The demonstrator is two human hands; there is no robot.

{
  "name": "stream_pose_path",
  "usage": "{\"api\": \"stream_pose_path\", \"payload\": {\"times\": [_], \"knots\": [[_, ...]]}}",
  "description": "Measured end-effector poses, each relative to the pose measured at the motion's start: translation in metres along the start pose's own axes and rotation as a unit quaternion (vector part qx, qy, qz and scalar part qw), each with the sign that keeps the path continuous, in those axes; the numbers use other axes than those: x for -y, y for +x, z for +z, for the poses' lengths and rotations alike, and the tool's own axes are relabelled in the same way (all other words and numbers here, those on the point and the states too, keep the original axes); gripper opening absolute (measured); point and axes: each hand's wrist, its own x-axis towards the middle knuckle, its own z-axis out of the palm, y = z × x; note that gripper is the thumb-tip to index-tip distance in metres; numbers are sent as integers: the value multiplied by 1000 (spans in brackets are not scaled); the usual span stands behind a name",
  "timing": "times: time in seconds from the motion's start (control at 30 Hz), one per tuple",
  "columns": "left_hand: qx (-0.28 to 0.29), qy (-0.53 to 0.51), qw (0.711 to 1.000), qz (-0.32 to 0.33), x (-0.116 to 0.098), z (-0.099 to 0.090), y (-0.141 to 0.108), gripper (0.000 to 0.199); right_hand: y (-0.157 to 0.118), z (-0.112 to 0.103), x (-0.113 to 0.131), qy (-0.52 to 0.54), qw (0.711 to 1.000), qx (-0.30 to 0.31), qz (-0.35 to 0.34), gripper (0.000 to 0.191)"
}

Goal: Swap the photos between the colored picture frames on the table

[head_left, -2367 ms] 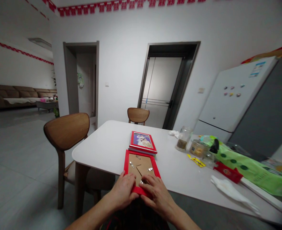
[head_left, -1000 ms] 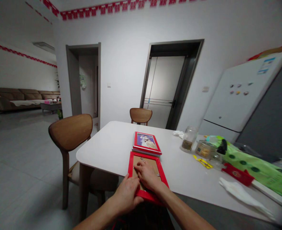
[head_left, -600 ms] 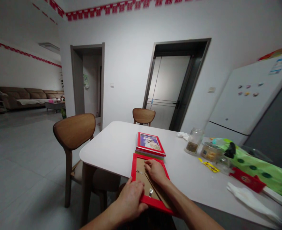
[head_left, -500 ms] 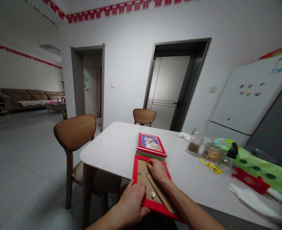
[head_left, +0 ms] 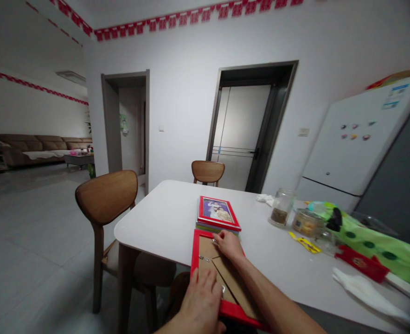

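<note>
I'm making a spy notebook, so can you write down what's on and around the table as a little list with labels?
Left hand: on the near left part of the face-down red frame
Right hand: fingers at a metal clip near the frame's far edge
Frame's back: brown board with metal clips
Just beyond: picture in another red frame, face up
Right side of table: glass jar, yellow packet, green bag
Chairs: two, wooden

A: Which inscriptions are legible?
B: None.
A: Specify the blue-and-white label (head_left: 395, 96).
B: Located high on the refrigerator (head_left: 337, 153); print too small to read.
A: Specify the yellow packet (head_left: 306, 243) on the table (head_left: 152, 218).
B: Dark markings present; any characters are illegible.
</note>
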Motion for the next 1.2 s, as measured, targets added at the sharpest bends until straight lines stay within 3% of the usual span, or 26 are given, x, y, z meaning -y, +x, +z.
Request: {"api": "stream_pose_path", "payload": {"times": [0.13,0.23,0.33,0.4,0.47,0.53,0.6,0.7,0.8,0.9,0.97,1.07,1.2], "knots": [[35,8,999,25,-10,12,15,40,-9,-30,-19,75,997,-14,-11,27],[22,-18,999,15,-13,2,15,41,-29,-56,-43,177,983,-32,48,33],[-74,-99,992,10,-20,-16,13,44,-58,-67,-56,398,906,-10,147,37],[-168,-204,964,-6,-30,-26,18,40,-80,-63,-51,506,842,65,173,38],[-237,-324,915,-25,-43,-29,28,31,-99,-53,-38,564,793,146,179,39],[-268,-422,866,-34,-55,-29,40,21,-111,-45,-23,614,760,133,168,40],[-275,-492,826,-19,-61,-28,52,22,-115,-45,-20,643,750,53,145,42],[-273,-570,775,12,-59,-26,70,48,-103,-66,-45,617,769,-53,161,54],[-207,-608,766,-10,-51,-12,89,51,-81,-102,-95,502,828,-79,236,61],[-94,-601,793,-41,-49,20,108,44,-59,-130,-141,312,916,-69,243,50],[-63,-570,817,-66,-51,43,120,52,-47,-139,-162,157,960,-73,221,39],[-49,-496,863,-89,-55,60,134,69,-32,-142,-178,30,975,-79,205,27],[-44,-338,938,-60,-59,53,144,66,-15,-137,-185,-21,974,-82,208,23]]}}
